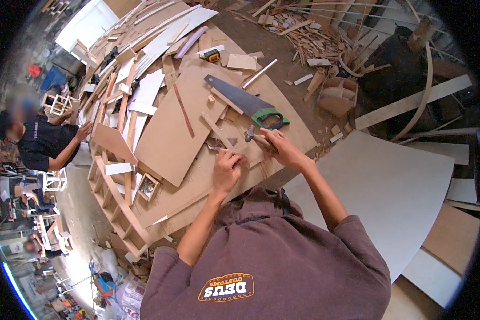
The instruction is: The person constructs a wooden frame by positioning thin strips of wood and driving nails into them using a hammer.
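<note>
My right hand (284, 148) is closed round a hammer (249, 133), its metal head pointing left above the worktable. Just left of it, my left hand (228, 169) has its fingers pinched together by the near end of a narrow light wood strip (217, 129). Whatever those fingers hold is too small or hidden to make out. Beyond the hammer lies a handsaw (241, 99) with a dark blade and green handle. A small wood block (211, 99) rests near the blade, and a thin reddish stick (184, 111) lies on a large brown board (168, 141).
A tape measure (212, 55) sits farther back among offcuts. Wooden frames and slats (117, 208) crowd the table's left side, where a person in a dark shirt (45, 141) works. A big pale sheet (373, 186) stands at right; scrap wood (293, 34) is heaped on the floor behind.
</note>
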Demonstrator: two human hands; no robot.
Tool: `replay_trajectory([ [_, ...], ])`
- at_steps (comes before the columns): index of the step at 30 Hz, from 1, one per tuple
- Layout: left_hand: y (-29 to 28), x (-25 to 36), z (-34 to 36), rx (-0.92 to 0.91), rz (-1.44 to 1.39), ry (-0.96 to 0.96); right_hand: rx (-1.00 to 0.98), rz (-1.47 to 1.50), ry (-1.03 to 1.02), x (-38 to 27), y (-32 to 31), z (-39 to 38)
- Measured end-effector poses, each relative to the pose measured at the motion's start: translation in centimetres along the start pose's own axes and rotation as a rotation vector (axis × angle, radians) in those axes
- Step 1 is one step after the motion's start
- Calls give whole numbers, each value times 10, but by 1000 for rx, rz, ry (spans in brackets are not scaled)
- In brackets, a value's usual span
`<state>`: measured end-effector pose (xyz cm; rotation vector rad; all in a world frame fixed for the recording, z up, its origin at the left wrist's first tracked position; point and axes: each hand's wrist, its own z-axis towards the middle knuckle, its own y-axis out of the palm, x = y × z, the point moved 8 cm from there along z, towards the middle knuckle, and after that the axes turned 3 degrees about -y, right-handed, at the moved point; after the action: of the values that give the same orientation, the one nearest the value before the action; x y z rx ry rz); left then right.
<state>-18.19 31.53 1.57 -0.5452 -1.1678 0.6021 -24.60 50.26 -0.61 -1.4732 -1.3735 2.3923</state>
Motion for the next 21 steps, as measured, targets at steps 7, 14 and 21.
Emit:
replay_trajectory([
  [7,-1,8,2,18,10,65,-64,5,29,-3,-2,1],
  [14,3,3,-4,26,3,116,234,24,82,-38,-37,-20],
  [21,2,2,-5,-24,-23,154,142,73,408,-58,-15,-59],
])
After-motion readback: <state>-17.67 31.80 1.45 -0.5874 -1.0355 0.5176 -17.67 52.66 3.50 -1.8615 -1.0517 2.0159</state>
